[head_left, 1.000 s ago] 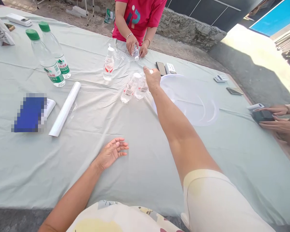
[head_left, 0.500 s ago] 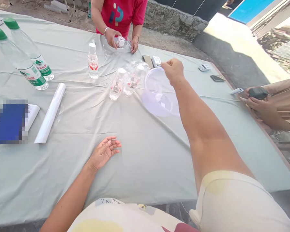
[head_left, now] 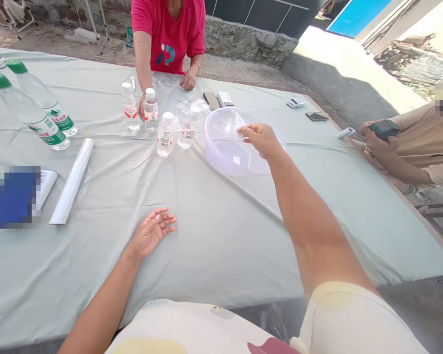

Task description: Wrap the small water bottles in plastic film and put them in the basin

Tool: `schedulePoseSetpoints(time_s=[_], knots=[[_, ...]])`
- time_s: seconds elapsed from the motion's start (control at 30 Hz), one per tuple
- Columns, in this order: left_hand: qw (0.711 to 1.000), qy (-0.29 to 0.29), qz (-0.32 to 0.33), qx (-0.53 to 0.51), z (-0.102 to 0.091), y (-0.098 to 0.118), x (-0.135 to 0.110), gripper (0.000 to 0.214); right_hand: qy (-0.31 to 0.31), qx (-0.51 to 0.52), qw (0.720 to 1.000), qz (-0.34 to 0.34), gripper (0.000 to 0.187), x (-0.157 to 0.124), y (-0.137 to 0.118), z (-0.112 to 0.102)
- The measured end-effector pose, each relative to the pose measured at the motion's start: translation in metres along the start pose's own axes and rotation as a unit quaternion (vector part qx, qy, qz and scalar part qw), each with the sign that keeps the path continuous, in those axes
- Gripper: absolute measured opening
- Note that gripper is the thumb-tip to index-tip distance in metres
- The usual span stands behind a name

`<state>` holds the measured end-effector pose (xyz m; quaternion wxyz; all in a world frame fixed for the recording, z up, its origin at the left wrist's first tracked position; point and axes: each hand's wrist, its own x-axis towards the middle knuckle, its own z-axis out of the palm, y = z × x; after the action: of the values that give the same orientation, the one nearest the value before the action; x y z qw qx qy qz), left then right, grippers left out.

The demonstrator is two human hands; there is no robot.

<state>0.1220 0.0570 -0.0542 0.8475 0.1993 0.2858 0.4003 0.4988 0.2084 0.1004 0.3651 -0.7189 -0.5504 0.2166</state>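
Observation:
My right hand (head_left: 261, 140) is stretched out over a pale purple translucent basin (head_left: 211, 155), its thumb and fingers pinched on a crumpled piece of clear plastic film (head_left: 232, 126). The film hangs over the basin's opening. On the tablecloth (head_left: 214, 231) rests my left hand (head_left: 152, 232), palm turned up and sideways, fingers apart and holding nothing. Left of the basin stand two small water bottles with white caps, a nearer bottle (head_left: 165, 137) and one beside the rim (head_left: 188, 132). Behind them, more clear plastic (head_left: 192, 104) lies bunched up.
Across the table, a co-worker's hand (head_left: 143, 107) is at a small bottle (head_left: 151, 115) beside another bottle (head_left: 130, 110). Two green-capped bottles (head_left: 46, 129), a white roll (head_left: 73, 182) and a blue-covered item (head_left: 15, 196) lie left. Phones (head_left: 211, 100) sit behind the basin. Another person holds a dark object (head_left: 384, 129) at right.
My right hand has come lower and nearer, with the film showing below its fingers. The co-worker has set a bottle upright beside another. My left hand stays on the cloth.

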Motion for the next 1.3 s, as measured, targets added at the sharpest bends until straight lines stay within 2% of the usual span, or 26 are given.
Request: schedulePoseSetpoints(time_s=[0.03, 0.1, 0.17, 0.3, 0.37, 0.47, 0.53, 0.63, 0.73, 0.8, 0.93, 1.03, 1.13, 1.23, 1.3], knots=[[1.0, 0.003, 0.004, 0.006, 0.001, 0.0, 0.0, 0.034, 0.001, 0.1, 0.995, -0.017, 0.025, -0.018, -0.008, -0.002], [0.999, 0.015, 0.013, 0.028, 0.005, -0.001, -0.002, 0.037, -0.048, 0.258, 0.965, -0.026, 0.034, -0.064, -0.024, -0.003], [0.997, 0.035, 0.023, 0.065, 0.013, -0.004, -0.007, 0.044, -0.111, 0.351, 0.929, -0.02, 0.04, -0.114, -0.034, 0.002], [0.974, 0.079, 0.079, 0.195, 0.035, -0.008, -0.028, 0.067, -0.207, 0.425, 0.88, 0.056, 0.042, -0.201, -0.031, 0.025], [0.951, 0.052, 0.131, 0.276, 0.048, -0.008, -0.044, 0.073, -0.242, 0.443, 0.857, 0.1, 0.042, -0.23, -0.022, 0.041], [0.91, -0.012, 0.173, 0.376, 0.066, -0.004, -0.065, 0.068, -0.264, 0.468, 0.833, 0.13, 0.039, -0.256, -0.012, 0.062], [0.9, -0.032, 0.143, 0.411, 0.075, -0.004, -0.075, 0.055, -0.252, 0.479, 0.832, 0.124, 0.039, -0.265, -0.01, 0.074], [0.922, -0.025, 0.057, 0.383, 0.082, -0.012, -0.081, 0.034, -0.249, 0.483, 0.833, 0.108, 0.052, -0.272, -0.01, 0.088], [0.959, 0.017, 0.025, 0.281, 0.078, -0.022, -0.08, 0.033, -0.255, 0.471, 0.838, 0.106, 0.072, -0.277, -0.01, 0.1], [0.966, 0.065, 0.036, 0.247, 0.071, -0.023, -0.079, 0.038, -0.23, 0.453, 0.854, 0.114, 0.072, -0.279, -0.006, 0.105], [0.944, 0.129, 0.057, 0.3, 0.055, -0.012, -0.082, 0.04, -0.175, 0.431, 0.875, 0.132, 0.046, -0.278, 0.01, 0.108], [0.925, 0.171, 0.054, 0.334, 0.043, -0.001, -0.083, 0.035, -0.142, 0.417, 0.887, 0.14, 0.039, -0.271, 0.025, 0.104], [0.907, 0.23, 0.06, 0.346, 0.033, 0.005, -0.082, 0.026, -0.044, 0.411, 0.897, 0.156, 0.034, -0.262, 0.04, 0.103], [0.887, 0.239, 0.046, 0.392, 0.022, 0.007, -0.082, 0.015, 0.052, 0.37, 0.91, 0.18, 0.029, -0.257, 0.052, 0.105], [0.866, 0.235, 0.045, 0.44, 0.017, 0.006, -0.085, 0.012, 0.06, 0.309, 0.931, 0.186, 0.026, -0.257, 0.056, 0.107]])
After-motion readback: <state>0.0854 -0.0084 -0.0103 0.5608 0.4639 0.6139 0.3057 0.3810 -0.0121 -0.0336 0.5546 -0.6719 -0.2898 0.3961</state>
